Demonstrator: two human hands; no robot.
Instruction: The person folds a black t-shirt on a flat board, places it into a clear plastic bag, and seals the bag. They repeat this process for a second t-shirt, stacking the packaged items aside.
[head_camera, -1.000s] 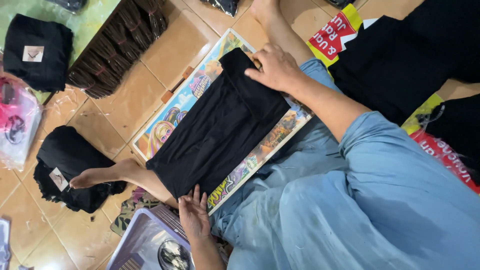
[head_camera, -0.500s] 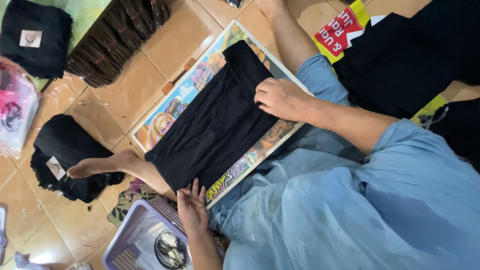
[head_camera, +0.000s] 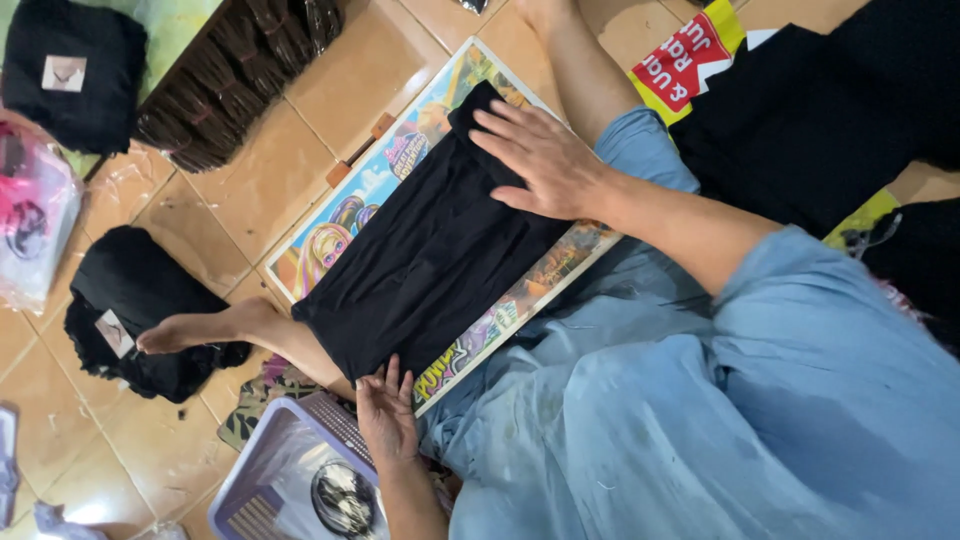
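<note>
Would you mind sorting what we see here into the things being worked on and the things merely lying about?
In hand:
- black cloth, flat under both hands
- colourful picture board beneath it
- right hand
- left hand

Lying about:
- folded black garment with tag
- lilac plastic basket
- dark brown bundles
- pink item in plastic bag

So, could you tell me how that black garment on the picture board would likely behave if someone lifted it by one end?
The black garment would probably droop limply: it lies flat with soft folds under the right hand. It looks thin, so likely light. It might slide on the glossy picture board.
</note>
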